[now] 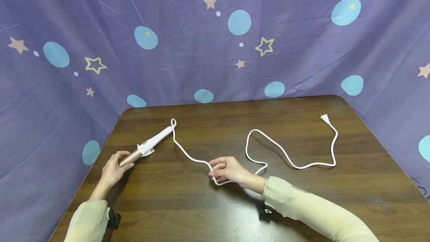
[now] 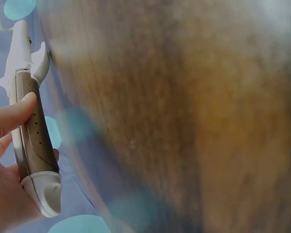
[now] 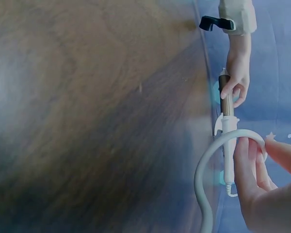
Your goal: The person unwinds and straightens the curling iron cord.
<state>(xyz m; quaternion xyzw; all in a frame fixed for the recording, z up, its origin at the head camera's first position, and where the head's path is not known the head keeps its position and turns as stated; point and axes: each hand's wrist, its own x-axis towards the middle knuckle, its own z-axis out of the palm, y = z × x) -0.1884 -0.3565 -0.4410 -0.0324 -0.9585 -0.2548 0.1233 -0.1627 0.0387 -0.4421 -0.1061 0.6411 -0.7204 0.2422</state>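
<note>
A curling iron (image 1: pixel 155 141) with a white handle and a gold barrel lies slanted at the left of the table, its handle pointing away from me. My left hand (image 1: pixel 112 169) grips it by the barrel. In the left wrist view the thumb rests on the dotted gold barrel (image 2: pixel 36 128), and a white tip shows below the fingers. From the handle's end runs a white power cord (image 1: pixel 189 157). Near the table's middle, my right hand (image 1: pixel 231 170) pinches this cord between thumb and fingers; the right wrist view shows the cord bending in a loop there.
Beyond my right hand the cord winds across the brown wooden table (image 1: pixel 201 212) to a two-pin plug (image 1: pixel 324 118) at the back right. A purple curtain (image 1: pixel 188 47) with stars and blue dots hangs behind and beside the table.
</note>
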